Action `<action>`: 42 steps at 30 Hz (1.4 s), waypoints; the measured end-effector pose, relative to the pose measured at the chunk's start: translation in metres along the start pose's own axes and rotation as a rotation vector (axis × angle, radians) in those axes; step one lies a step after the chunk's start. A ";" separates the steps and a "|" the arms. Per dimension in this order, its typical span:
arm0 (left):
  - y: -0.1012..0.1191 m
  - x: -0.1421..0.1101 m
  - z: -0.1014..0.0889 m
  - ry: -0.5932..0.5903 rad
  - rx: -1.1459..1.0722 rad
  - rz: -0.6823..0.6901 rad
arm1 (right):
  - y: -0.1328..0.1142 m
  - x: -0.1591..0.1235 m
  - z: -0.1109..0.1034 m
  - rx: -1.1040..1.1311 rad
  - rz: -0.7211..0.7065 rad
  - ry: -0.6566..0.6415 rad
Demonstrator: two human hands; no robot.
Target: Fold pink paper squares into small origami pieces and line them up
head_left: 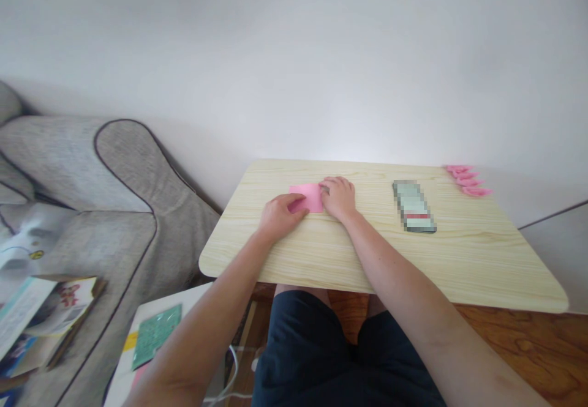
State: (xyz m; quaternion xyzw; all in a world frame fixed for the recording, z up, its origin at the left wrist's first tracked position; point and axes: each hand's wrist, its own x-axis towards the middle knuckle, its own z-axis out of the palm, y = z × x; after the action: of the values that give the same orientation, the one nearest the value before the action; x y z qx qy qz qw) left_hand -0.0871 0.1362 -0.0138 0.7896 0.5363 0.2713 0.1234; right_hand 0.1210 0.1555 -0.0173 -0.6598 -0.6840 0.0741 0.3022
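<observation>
A small sheet of pink paper (313, 196) lies on the wooden table, in front of me. My left hand (281, 216) grips its left side, with thumb and forefinger on the paper. At the paper's right edge, my right hand (340, 199) has its fingers curled and the thumb against the sheet. Parts of both side edges are hidden under the fingers.
A blurred-out phone (414, 206) lies right of my hands on the table (321, 254). Several folded pink paper pieces (468, 180) line the far right edge. A grey sofa (114, 186) and a low white surface with a green packet (157, 335) stand at left.
</observation>
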 end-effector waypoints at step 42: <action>0.001 -0.002 -0.023 0.377 -0.137 -0.075 | -0.032 -0.057 -0.014 -0.083 -0.157 -0.199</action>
State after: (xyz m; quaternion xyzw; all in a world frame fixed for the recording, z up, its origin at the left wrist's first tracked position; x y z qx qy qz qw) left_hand -0.0999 0.1314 0.0046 0.6942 0.5593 0.4452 0.0844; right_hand 0.0971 0.0931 -0.0080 -0.6056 -0.7625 0.0872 0.2103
